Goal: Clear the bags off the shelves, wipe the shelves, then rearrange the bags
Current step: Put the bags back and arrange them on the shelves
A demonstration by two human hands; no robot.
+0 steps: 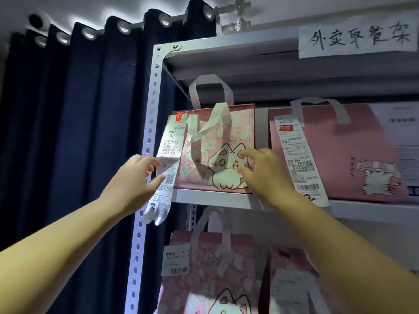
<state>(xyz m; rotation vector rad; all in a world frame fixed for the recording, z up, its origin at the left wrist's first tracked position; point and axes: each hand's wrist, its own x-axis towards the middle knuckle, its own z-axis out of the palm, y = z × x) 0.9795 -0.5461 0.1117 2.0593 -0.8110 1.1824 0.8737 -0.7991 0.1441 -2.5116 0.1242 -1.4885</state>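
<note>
We log one white metal shelving unit (148,123), its upper shelf (210,197) bearing a pink cat-print bag (217,150) beside a plainer pink bag (340,155), with two more pink bags (204,275) on the tier below.

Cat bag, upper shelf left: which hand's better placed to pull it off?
Right, probably. The right hand is spread on the cat bag front; the left hand is at its hanging receipt, off the bag's edge.

Curtain (74,123): dark blue, pleated, left of the rack.
Curtain rod (226,10): pale, through metal eyelets, top.
Paper sign (357,40): white, handwritten characters, far right.
</note>
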